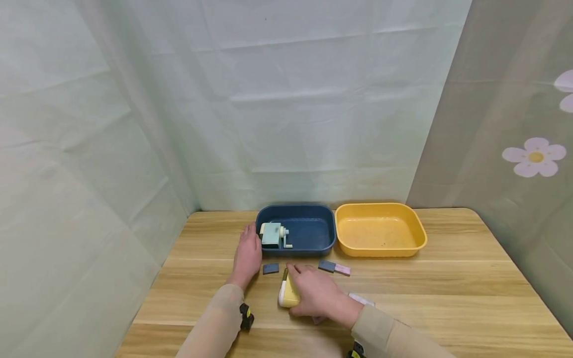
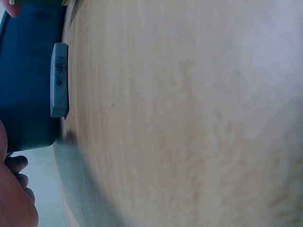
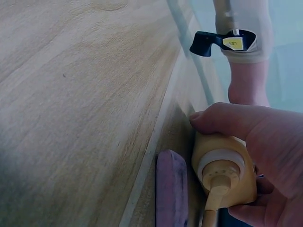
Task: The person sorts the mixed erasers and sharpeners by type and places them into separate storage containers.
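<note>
Where right hand (image 1: 317,292) curls, yellow sharpener (image 1: 290,297) (gripped)

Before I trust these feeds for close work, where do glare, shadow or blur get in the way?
Head view: fairly even light, blue tray and yellow sharpener readable; left wrist: pale glare on the tabletop at upper right, shadow at lower left, wood grain soft; right wrist: dim patch at lower left, but the yellow sharpener's crank and the pink block are legible.
</note>
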`<control>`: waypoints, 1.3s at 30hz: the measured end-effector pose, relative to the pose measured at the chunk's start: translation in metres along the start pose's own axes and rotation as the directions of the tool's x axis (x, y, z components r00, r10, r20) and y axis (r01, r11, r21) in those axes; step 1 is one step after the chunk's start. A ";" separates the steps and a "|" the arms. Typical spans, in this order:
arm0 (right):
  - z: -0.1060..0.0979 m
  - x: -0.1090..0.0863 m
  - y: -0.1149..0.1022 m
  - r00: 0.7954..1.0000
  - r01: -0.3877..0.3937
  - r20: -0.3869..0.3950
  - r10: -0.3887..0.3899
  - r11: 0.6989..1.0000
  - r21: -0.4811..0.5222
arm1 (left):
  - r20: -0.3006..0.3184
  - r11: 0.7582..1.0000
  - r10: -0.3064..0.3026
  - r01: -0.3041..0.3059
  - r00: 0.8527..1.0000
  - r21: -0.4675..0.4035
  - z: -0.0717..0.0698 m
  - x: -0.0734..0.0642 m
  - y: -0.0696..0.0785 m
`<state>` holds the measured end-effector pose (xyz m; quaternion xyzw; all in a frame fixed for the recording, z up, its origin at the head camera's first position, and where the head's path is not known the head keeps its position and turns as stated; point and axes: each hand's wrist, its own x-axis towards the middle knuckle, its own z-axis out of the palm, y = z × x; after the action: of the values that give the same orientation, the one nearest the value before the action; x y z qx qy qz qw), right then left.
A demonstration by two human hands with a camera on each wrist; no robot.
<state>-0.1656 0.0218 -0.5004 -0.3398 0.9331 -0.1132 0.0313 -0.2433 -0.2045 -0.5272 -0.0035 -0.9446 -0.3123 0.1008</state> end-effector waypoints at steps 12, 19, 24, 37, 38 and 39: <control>-0.011 0.002 -0.002 1.000 -0.011 -0.025 0.011 1.000 0.017 | -0.002 1.000 0.002 -0.002 1.000 -0.008 0.002 0.001 -0.005; -0.024 0.004 -0.001 0.999 -0.009 -0.045 0.010 1.000 0.008 | 0.007 1.000 0.011 -0.011 1.000 -0.011 0.000 0.000 -0.003; -0.034 0.004 0.000 0.998 -0.009 -0.064 0.009 1.000 0.013 | 0.010 1.000 0.011 -0.011 1.000 -0.011 -0.001 -0.001 -0.003; -0.047 0.005 0.006 0.994 0.005 -0.107 -0.003 1.000 0.025 | 0.001 1.000 0.023 -0.023 1.000 -0.009 0.001 0.000 -0.004; -0.048 0.005 0.007 0.994 0.007 -0.110 -0.004 1.000 0.025 | 0.002 1.000 0.022 -0.022 1.000 -0.008 0.001 0.000 -0.004; -0.049 0.005 0.007 0.993 0.008 -0.116 -0.006 1.000 0.023 | 0.004 1.000 0.020 -0.020 1.000 -0.007 0.002 0.001 -0.004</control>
<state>-0.1804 0.0332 -0.4543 -0.3356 0.9308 -0.1439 -0.0193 -0.2445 -0.2070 -0.5309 -0.0140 -0.9436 -0.3145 0.1021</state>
